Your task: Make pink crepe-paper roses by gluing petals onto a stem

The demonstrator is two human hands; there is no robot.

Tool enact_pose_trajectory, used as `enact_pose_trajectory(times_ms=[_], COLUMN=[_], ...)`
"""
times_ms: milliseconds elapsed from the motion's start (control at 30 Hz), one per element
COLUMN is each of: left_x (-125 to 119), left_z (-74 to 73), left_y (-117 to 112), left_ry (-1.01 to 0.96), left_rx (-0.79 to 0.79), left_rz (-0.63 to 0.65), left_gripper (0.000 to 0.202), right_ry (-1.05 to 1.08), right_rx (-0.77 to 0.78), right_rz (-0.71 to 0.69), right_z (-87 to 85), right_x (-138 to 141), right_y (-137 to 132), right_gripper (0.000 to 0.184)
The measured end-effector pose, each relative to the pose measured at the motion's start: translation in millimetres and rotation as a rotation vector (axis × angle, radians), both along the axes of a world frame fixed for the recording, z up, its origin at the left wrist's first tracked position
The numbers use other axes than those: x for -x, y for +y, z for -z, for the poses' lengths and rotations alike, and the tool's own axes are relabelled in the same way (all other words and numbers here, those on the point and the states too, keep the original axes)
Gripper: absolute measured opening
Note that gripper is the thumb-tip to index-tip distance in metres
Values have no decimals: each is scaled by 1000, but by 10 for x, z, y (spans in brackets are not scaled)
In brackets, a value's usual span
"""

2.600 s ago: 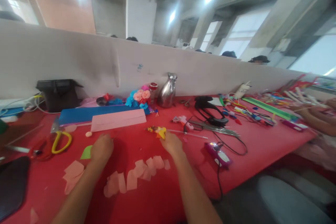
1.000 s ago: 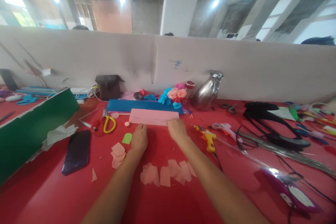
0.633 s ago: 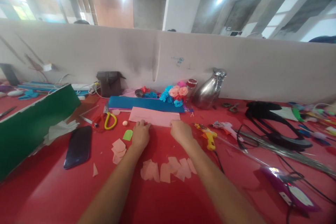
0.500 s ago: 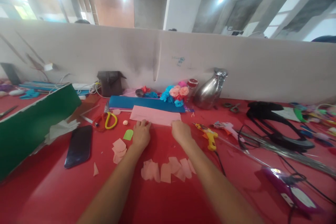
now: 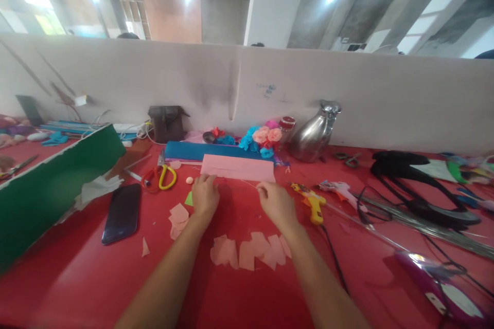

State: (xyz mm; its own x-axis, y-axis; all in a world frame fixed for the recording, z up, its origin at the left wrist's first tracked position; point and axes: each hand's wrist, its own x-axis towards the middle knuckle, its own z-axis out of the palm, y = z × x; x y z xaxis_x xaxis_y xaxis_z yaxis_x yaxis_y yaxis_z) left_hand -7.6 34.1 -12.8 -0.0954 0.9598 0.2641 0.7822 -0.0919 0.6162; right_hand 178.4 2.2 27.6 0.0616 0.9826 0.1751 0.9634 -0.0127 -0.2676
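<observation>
Hands [image 5: 206, 196] beside pink paper [image 5: 236, 167], thin pale strand [image 5: 250, 184] in right fingertips [image 5: 263, 188].

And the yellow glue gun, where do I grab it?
Best by the yellow glue gun's handle, coming from the near side. It lies flat with the handle towards you and the nozzle pointing away leftward. Probably mind the black cord trailing from the handle.

Nothing can be read for certain. Small bluish handwriting [image 5: 269, 89] stands in about three short lines on the partition [image 5: 370, 92], roughly midway between its top edge and the surface's [image 5: 243, 295] far edge, too blurred to make out.
</observation>
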Motion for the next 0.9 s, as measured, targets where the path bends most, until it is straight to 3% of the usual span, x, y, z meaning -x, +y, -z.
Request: enact_pose_trajectory(times_ms=[167,267,367,500,700,900], left_x=[-136,-216,-250,-252,-196,-177], left_z=[-103,-124,-130,-169,-233,-211], left_y=[-107,-191,-235,-248,-239,-228], left_ry=[-892,-1200,-1302,-1440,-1606,-1598], left_rx=[242,377,443,416,365,369], left_rz=[297,308,263,234,230,238], left_gripper=[48,49,36,24,25,24], right_ry=[495,662,762,829,878,906], right_rx=[-72,-109,-122,-118,-28,51], right_rz=[-160,-191,-213,-254,-304,-318], right_z=[143,212,226,206,240,268], right_x=[119,168,191,204,214,258], right_y=[-105,-136,-167,-202,-207,-207], right_gripper=[19,20,21,20,18,15])
